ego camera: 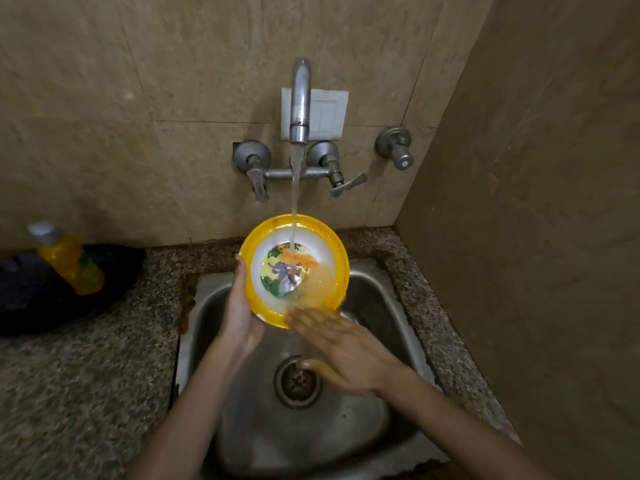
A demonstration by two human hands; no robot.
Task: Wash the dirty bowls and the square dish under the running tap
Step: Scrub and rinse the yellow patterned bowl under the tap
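Tap (300, 98) on the tiled back wall, running; stream (294, 209) falls straight into a yellow-rimmed bowl (313, 237) held over the far edge of the steel sink (377, 306)

Bowl: white inside, printed picture at the bottom, tilted so its open face shows to the camera. Cloudy yellowish water pooled in the lower right part of it

Left hand (239, 317): grasping the bowl at its left rim, thumb along the edge, palm under the near-left side

Right hand (343, 348): open and flat, fingers spread, holding nothing; blurred. Fingertips (298, 315) at the bowl's near rim, touching or just short of it, cannot tell. Palm hangs over the drain (298, 382)

Speckled granite counter (104, 358) surrounds the sink. On its left side, toward the back wall: a black pan-like item (114, 271), blurred, with a yellow bottle (71, 263) with a pale cap lying across it

Two lever handles flank the spout; a separate valve (396, 148) sits on the wall further right

No other bowls or a square dish in view
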